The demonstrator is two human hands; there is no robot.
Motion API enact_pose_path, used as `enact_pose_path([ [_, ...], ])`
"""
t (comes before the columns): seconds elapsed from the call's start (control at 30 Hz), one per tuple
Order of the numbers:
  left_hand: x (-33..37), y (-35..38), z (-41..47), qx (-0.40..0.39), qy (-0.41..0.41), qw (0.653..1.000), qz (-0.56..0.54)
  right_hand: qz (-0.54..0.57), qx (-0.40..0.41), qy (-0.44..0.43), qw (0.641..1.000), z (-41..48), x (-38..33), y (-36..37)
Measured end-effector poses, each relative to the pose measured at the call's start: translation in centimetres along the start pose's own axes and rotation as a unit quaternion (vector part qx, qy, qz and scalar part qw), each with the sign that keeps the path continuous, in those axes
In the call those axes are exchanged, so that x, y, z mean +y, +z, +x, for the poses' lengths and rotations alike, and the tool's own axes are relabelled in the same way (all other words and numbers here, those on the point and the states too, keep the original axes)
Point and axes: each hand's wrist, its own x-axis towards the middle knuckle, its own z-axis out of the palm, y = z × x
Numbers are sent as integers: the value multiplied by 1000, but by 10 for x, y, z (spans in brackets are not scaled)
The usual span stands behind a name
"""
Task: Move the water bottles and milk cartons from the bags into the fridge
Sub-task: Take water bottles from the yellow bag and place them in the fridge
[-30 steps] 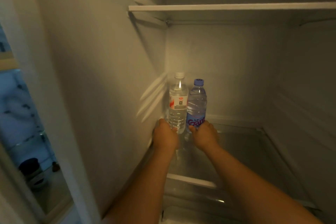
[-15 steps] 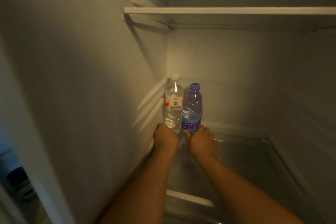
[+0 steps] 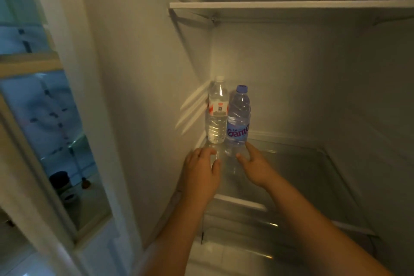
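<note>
Two water bottles stand upright side by side in the back left corner of the fridge, on its glass shelf (image 3: 298, 170). The left bottle (image 3: 217, 112) is clear with a white cap and a red-and-white label. The right bottle (image 3: 238, 116) is bluish with a purple cap. My left hand (image 3: 201, 175) hovers just in front of the clear bottle, fingers relaxed, holding nothing. My right hand (image 3: 255, 166) is open in front of the bluish bottle, with one fingertip near its base. No bags or milk cartons are in view.
A white upper shelf (image 3: 291, 5) spans the fridge above the bottles. The fridge's left wall (image 3: 143, 96) stands close beside my left arm. The open fridge door (image 3: 44, 132) with its racks is at far left. A drawer lid (image 3: 242, 251) lies below the glass shelf.
Both hands have let go of the bottle bases and drawn back toward me, fingers opening. The two bottles stay standing in the corner. My view has swung left, showing the door.
</note>
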Motion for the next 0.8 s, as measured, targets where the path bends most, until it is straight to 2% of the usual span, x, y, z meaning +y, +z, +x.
enact_pose_path([
  [0.1, -7, -12, -31, -2, 23, 998, 55, -92, -37, -27, 995, -26, -9, -2],
  [0.2, -10, -23, -61, -26, 46, 994, 94, -167, -71, 1, 983, -54, -14, 0],
  [0.43, -5, -54, -121, -194, 2, 966, 171, -229, -39, -7, 973, -136, -26, 2],
  [0.57, 5, -74, -165, -262, -18, 950, 167, -259, -10, 0, 966, -193, -21, 18],
  [0.8, 9, -120, -256, -300, -51, 946, 114, -276, -13, -2, 961, -312, -6, 53],
])
